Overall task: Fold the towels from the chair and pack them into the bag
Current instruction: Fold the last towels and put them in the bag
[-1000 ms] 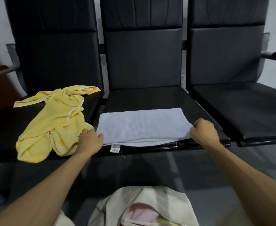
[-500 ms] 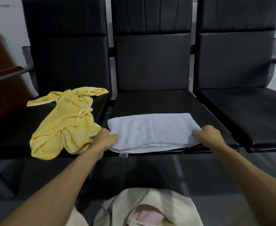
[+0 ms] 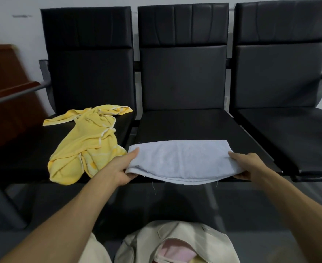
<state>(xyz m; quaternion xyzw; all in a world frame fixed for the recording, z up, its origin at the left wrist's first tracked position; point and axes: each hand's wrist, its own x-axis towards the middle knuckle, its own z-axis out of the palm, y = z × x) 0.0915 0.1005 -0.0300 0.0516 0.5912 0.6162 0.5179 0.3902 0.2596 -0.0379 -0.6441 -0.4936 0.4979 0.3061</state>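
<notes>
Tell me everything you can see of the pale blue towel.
The pale blue towel looks like soft terry, folded into a flat, layered oblong. It lies across the front of the middle seat, its near edge sagging past the seat front, with layers showing and loose threads hanging. The left hand grips its left end and the right hand its right end, thumbs on top, fingers beneath.

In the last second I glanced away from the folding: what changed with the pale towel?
The left hand and right hand now grip the ends of the pale towel, thumbs on top, and have lifted its near edge off the middle seat; it sags between them. The yellow towel stayed crumpled on the left seat, the bag open below.
</notes>
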